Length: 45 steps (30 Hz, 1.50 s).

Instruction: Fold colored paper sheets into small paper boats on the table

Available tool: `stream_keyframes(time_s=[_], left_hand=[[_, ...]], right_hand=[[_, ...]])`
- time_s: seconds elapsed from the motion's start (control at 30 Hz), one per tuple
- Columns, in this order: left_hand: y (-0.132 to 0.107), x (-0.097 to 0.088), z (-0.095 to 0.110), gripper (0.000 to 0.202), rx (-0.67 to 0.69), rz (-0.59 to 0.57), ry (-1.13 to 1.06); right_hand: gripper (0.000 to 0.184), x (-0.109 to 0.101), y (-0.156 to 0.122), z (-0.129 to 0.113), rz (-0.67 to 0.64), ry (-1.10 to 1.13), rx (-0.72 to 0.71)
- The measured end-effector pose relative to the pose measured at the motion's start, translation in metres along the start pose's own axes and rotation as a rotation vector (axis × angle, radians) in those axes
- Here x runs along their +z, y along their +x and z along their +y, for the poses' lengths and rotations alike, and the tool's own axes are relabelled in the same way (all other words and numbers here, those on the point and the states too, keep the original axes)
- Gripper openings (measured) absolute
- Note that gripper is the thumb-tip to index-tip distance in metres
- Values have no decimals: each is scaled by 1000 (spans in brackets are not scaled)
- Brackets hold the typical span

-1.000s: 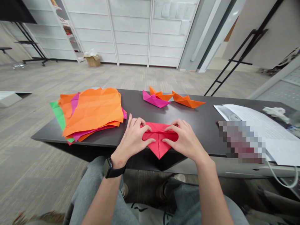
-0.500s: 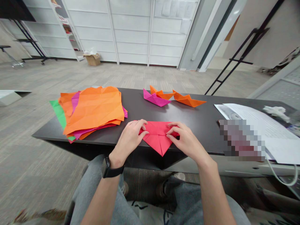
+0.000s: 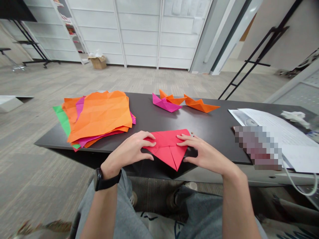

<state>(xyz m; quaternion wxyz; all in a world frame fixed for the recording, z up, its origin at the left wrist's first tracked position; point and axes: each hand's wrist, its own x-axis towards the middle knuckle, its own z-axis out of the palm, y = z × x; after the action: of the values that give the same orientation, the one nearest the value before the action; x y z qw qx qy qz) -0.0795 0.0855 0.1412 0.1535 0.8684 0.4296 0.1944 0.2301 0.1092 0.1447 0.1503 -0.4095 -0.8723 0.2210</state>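
A folded sheet of red paper (image 3: pixel 167 141) lies at the near edge of the dark table, its pointed end sticking out over the edge toward me. A crease runs across its middle, and a slit goes down to the point. On its left part rest the fingertips of my left hand (image 3: pixel 136 147), the thumb held apart below. My right hand (image 3: pixel 199 149) has its fingers stretched flat over the right part, its thumb also apart near the paper's slanted side. Both hands are open and press on the paper without gripping it.
To the left lies a stack of creased orange, pink and green paper sheets (image 3: pixel 102 116). Folded paper boats, one magenta (image 3: pixel 165 103) and two orange (image 3: pixel 201 105), stand farther back on the table (image 3: pixel 142 109). At right are printed pages (image 3: pixel 276 132), a blurred-out object (image 3: pixel 258 147) and crumpled tissue (image 3: pixel 295 118).
Both hands have gone from pinching the paper's sides to lying with spread fingers on it, thumbs now apart. The red paper has turned slightly, its point shifting right and toward me.
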Motion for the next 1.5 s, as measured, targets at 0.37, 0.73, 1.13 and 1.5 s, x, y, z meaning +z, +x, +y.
stream_keyframes(time_s=[0.37,0.73,1.13,1.5], left_hand=[[-6,-14,11,16,-66,248,-222],[14,17,-3,38,-403,656,-512],[1,1,3,29,-261,183,85],[-17,-15,-4,21,-106,18,-98]], right_hand=[[22,-13,-3,-28,239,22,9],[34,7,18,-7,533,314,282],[23,0,10,-5,144,-28,-6],[21,-13,-6,1,34,112,31]])
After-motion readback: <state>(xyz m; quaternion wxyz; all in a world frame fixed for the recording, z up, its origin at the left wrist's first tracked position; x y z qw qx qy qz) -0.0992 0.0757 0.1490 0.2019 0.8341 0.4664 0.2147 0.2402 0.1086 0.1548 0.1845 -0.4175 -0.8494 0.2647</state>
